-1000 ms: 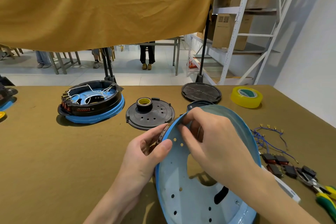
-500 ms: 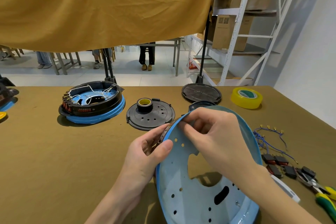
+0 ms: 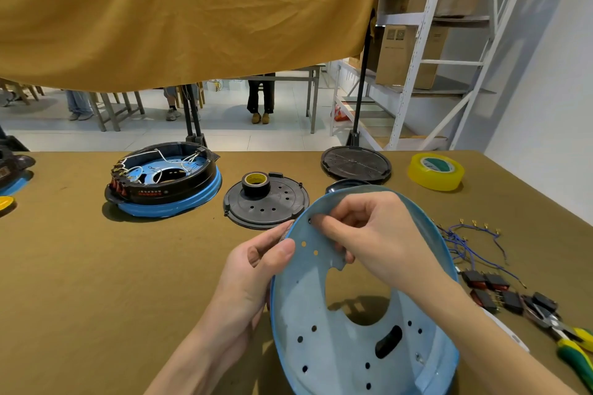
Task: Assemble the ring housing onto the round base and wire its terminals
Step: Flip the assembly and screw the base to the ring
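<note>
Right hand (image 3: 369, 234) lower on tilted blue base (image 3: 346, 349)

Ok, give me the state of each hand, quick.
Left hand: holding the rim of the tilted round blue plastic base.
Right hand: fingers curled at its upper edge; grip unclear.

Matt blue plastic round base (image 3: 346, 346)

Left hand (image 3: 256, 269): reaches up from the lower left, bare forearm, thumb pressed flat on the inner face of the round blue plastic base (image 3: 349, 340) at its left rim, fingers curled behind that rim.
Right hand (image 3: 369, 234): comes in from the lower right across the base, fingers curled, thumb and forefinger pinched together at the upper rim; whatever they pinch is too small to tell.
</note>
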A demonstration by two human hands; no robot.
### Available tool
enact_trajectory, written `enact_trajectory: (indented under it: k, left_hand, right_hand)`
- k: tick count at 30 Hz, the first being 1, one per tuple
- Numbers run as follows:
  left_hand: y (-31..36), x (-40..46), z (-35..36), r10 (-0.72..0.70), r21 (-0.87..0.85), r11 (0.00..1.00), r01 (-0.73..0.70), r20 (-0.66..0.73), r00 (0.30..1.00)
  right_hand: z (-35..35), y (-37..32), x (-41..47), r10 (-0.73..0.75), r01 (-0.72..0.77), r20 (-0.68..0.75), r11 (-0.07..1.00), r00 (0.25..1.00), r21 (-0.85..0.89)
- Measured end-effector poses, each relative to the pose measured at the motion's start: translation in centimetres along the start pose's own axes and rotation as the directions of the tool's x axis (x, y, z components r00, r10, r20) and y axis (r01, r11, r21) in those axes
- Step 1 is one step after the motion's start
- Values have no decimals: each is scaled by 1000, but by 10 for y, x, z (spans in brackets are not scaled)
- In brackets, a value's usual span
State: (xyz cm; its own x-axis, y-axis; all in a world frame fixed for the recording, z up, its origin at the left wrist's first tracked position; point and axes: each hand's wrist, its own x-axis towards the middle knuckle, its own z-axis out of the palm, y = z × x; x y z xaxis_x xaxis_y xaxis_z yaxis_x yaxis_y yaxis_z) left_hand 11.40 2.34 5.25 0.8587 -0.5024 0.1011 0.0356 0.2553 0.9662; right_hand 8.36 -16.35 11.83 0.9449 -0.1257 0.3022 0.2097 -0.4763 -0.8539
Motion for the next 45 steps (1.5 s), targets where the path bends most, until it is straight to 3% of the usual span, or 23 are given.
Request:
enact_trajectory:
  k: [9, 13, 16, 19, 21, 25, 29, 34, 37, 40, 42, 44, 45]
  left_hand:
    - [0, 0, -1, -69, 49, 996, 69, 3, 998]
    - [-9, 3, -4, -287, -138, 950, 281, -20, 958]
    - [-16, 7, -11, -377, -222, 908, 355, -64, 924]
    - [-20, 12, -16, -384, -236, 908, 347, -133, 914]
    - [-24, 14, -18, -369, -225, 916, 332, -148, 918]
    - [-30, 14, -16, -327, -186, 936, 298, -156, 932]
    - [-30, 14, -24, -369, -195, 921, 336, -169, 914]
    - [-33, 9, -23, -379, -220, 912, 345, -136, 915]
    - [-34, 8, -23, -354, -213, 923, 322, -138, 925]
    - [-34, 4, -20, -346, -206, 925, 318, -114, 931]
    - [-34, 3, -21, -342, -215, 924, 315, -100, 935]
    - [-33, 2, -21, -344, -235, 919, 317, -84, 935]
    - [-32, 3, -21, -345, -243, 916, 318, -79, 935]
  right_hand:
    - [3, 16, 11, 37, -37, -28, 999, 999, -6]
    - [13, 30, 14, 52, -47, 36, 993, 998, -111]
    - [12, 36, 13, 81, -72, 75, 990, 994, -119]
    - [-15, 41, 5, 118, -118, -4, 985, 993, -125]
    - [-39, 52, -8, 128, -157, -133, 957, 983, -244]
    - [-82, 81, -42, 245, -357, -265, 732, 933, -580]
    - [-99, 96, -63, 357, -473, -317, 552, 878, -687]
    - [-95, 110, -80, 423, -388, -236, 320, 875, -864]
    - [-89, 117, -84, 391, -335, -229, 228, 892, -914]
    - [-91, 113, -88, 418, -343, -226, 232, 880, -910]
    - [-95, 102, -91, 348, -362, -266, 250, 899, -898]
    - [-101, 85, -90, 194, -391, -342, 361, 920, -847]
    - [-103, 74, -87, 121, -376, -365, 482, 923, -791]
